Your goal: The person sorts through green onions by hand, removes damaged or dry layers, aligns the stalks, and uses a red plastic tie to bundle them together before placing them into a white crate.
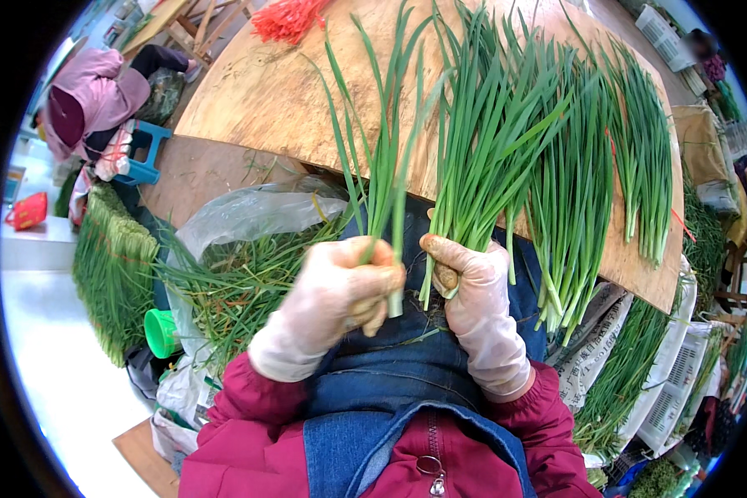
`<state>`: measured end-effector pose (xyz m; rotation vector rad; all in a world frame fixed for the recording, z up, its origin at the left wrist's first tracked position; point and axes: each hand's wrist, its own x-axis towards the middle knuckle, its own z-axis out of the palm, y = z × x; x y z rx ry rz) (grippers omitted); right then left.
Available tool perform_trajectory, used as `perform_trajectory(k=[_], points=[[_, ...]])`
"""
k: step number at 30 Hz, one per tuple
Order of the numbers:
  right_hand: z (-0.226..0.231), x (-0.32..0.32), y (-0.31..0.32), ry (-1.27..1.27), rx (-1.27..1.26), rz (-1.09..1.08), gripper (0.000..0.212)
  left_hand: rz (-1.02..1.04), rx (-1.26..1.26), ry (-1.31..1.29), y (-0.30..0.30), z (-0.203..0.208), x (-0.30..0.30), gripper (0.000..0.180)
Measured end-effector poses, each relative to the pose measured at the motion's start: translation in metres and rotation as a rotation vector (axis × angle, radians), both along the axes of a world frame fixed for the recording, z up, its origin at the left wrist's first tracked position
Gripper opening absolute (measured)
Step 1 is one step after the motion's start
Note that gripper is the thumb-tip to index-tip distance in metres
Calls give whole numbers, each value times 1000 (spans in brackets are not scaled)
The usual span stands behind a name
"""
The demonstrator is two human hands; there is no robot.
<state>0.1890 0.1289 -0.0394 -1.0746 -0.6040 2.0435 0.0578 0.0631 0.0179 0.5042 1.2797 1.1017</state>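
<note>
Both hands wear thin whitish gloves. My left hand [340, 282] is closed, pinching a few long green garlic chives [382, 141] by their pale lower stems, leaves pointing up and away. Just to its right, my right hand [477, 290] grips a thick bunch of garlic chives [481, 158] near the stem ends. The leaves of that bunch rest over the wooden board [266, 100]. Beside it on the board lie further chive bunches [573, 207], and a tied bunch [643, 149] is farther right.
A clear plastic bag [241, 216] of loose greens [241, 282] stands at my left, near a green cup [162, 332] and stacked chives [116, 266]. Red ties [286, 18] lie on the board's far edge. A person [100, 100] sits by a blue stool [147, 153]. Crated greens [631, 373] stand at right.
</note>
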Motion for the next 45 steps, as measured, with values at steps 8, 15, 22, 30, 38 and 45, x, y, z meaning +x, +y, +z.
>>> perform_trajectory(k=[8,15,22,30,38,45], points=[[-1,11,8,39,-29,74,32,427,163,315,-132,-20,-111,14],[2,3,1,-7,-68,18,21,-82,-147,1607,-146,-80,-96,29],[4,6,2,49,-91,59,21,22,4,217,-29,-48,-26,43],[-3,4,-1,10,-96,21,19,57,115,81,16,-46,-5,32],[3,2,-1,42,-86,123,19,-39,110,207,33,-45,8,25],[28,17,-2,160,-87,61,21,27,217,223,38,-30,5,20]])
